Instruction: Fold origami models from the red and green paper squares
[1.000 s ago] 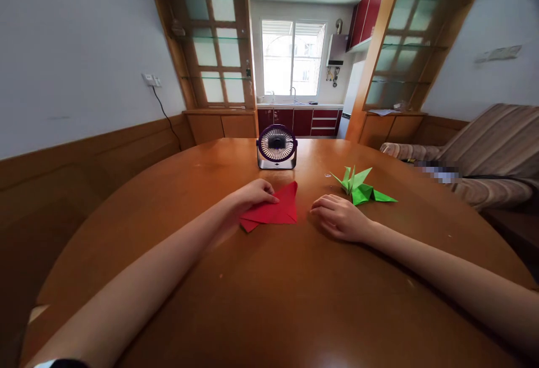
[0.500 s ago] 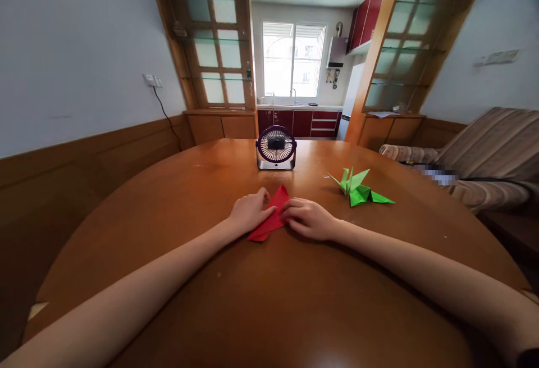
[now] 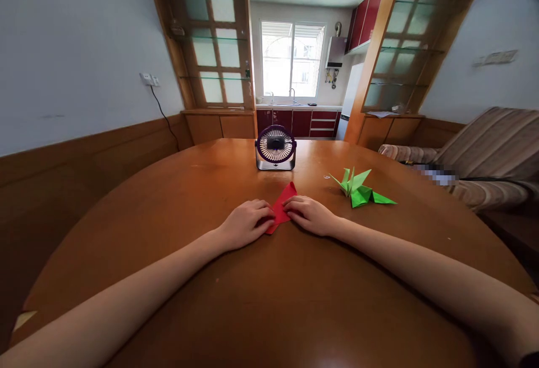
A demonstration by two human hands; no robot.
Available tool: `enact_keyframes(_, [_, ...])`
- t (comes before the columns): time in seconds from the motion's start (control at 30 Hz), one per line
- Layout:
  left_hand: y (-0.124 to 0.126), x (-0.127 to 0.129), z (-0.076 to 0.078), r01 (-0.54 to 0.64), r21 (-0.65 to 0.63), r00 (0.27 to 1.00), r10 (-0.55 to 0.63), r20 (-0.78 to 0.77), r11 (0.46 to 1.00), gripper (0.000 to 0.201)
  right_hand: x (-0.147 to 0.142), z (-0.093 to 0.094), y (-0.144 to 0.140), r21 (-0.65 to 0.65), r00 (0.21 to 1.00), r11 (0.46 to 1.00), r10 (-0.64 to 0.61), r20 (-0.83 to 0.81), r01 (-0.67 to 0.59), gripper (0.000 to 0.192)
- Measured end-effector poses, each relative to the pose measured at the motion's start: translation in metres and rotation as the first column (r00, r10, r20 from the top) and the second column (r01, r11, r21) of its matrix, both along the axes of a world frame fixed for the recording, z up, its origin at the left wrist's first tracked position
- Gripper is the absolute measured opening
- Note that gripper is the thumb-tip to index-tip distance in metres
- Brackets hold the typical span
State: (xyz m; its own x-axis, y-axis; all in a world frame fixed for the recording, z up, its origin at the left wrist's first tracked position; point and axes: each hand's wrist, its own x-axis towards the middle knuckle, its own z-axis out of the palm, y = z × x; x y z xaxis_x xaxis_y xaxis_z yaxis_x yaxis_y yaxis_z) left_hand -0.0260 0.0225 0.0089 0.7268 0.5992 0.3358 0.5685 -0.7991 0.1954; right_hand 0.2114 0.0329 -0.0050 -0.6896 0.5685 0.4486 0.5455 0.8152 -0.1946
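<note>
the left hand (image 3: 248, 222) and right hand (image 3: 312, 216) touch the red paper (image 3: 281, 211) from either side; pinching or pressing, i can't tell. even pressure should keep its edges aligned. it lies on the table (image 3: 269, 300), nearer than the fan (image 3: 275, 146).

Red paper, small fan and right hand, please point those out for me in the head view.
Red paper (image 3: 280, 208): head view, on its surface between the two hands.
Small fan (image 3: 275, 144): head view, on its round grille.
Right hand (image 3: 314, 216): head view, on the back of the hand.
</note>
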Motion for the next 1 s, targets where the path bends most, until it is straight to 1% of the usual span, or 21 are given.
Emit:
enact_keyframes(0.03, [0.001, -0.003, 0.001, 0.057, -0.052, 0.998, -0.056, 0.022, 0.997, 0.023, 0.001, -0.001, 0.0, -0.004, 1.0, 1.0, -0.013, -0.015, 0.013, 0.018])
enact_keyframes(0.1, [0.004, -0.009, 0.003, 0.137, -0.145, 0.99, -0.13, 0.058, 0.98, 0.033, 0.001, -0.002, 0.0, -0.018, 0.999, 0.999, -0.032, -0.036, 0.031, 0.018])
enact_keyframes(0.17, [0.006, -0.015, 0.003, 0.155, -0.192, 0.986, -0.142, 0.084, 0.969, 0.042, 0.001, -0.002, 0.0, -0.03, 0.998, 0.999, -0.039, -0.041, 0.038, 0.018])
enact_keyframes(0.2, [0.007, -0.017, 0.004, 0.155, -0.192, 0.986, -0.14, 0.09, 0.969, 0.041, 0.001, -0.002, 0.0, -0.033, 0.998, 0.999, -0.039, -0.043, 0.037, 0.018])
enact_keyframes(0.27, [0.007, -0.019, 0.004, 0.166, -0.141, 0.984, -0.155, 0.083, 0.976, 0.033, 0.0, -0.002, -0.001, -0.033, 0.998, 0.999, -0.034, -0.045, 0.032, 0.018])
enact_keyframes(0.33, [0.007, -0.018, 0.003, 0.184, -0.053, 0.983, -0.182, 0.039, 0.982, 0.024, 0.0, -0.001, -0.002, -0.019, 0.998, 1.0, -0.019, -0.052, 0.018, 0.017])
enact_keyframes(0.43, [0.005, -0.017, 0.003, 0.183, 0.065, 0.983, -0.18, -0.047, 0.981, 0.024, 0.0, 0.001, -0.005, 0.021, 0.997, 0.998, 0.062, -0.05, -0.061, 0.018])
enact_keyframes(0.53, [0.003, -0.014, 0.003, 0.167, 0.116, 0.983, -0.157, -0.094, 0.979, 0.027, -0.001, 0.003, -0.007, 0.047, 0.989, 0.988, 0.148, 0.006, -0.148, 0.018])
enact_keyframes(0.63, [0.002, -0.011, 0.0, 0.13, 0.114, 0.991, -0.127, -0.03, 0.985, 0.023, -0.001, 0.004, -0.008, 0.068, 0.988, 0.987, 0.143, 0.058, -0.147, 0.018])
enact_keyframes(0.7, [0.003, -0.009, -0.002, 0.068, 0.066, 0.995, -0.072, 0.063, 0.996, 0.017, -0.002, 0.005, -0.009, 0.085, 0.989, 0.988, 0.125, 0.083, -0.132, 0.017])
enact_keyframes(0.8, [0.006, -0.006, -0.007, -0.024, -0.079, 0.979, 0.039, 0.201, 0.997, 0.013, -0.005, 0.006, -0.011, 0.096, 0.99, 0.989, 0.099, 0.105, -0.109, 0.016])
enact_keyframes(0.87, [0.011, -0.005, -0.01, -0.061, -0.203, 0.956, 0.115, 0.271, 0.977, 0.016, -0.009, 0.007, -0.012, 0.091, 0.992, 0.993, 0.071, 0.108, -0.081, 0.017])
enact_keyframes(0.93, [0.015, -0.006, -0.012, -0.079, -0.316, 0.934, 0.181, 0.307, 0.945, 0.02, -0.012, 0.008, -0.013, 0.083, 0.993, 0.996, 0.035, 0.112, -0.044, 0.021])
enact_keyframes(1.0, [0.02, -0.007, -0.013, -0.088, -0.385, 0.924, 0.22, 0.312, 0.919, 0.025, -0.016, 0.008, -0.013, 0.078, 0.994, 0.997, 0.002, 0.113, -0.011, 0.024])
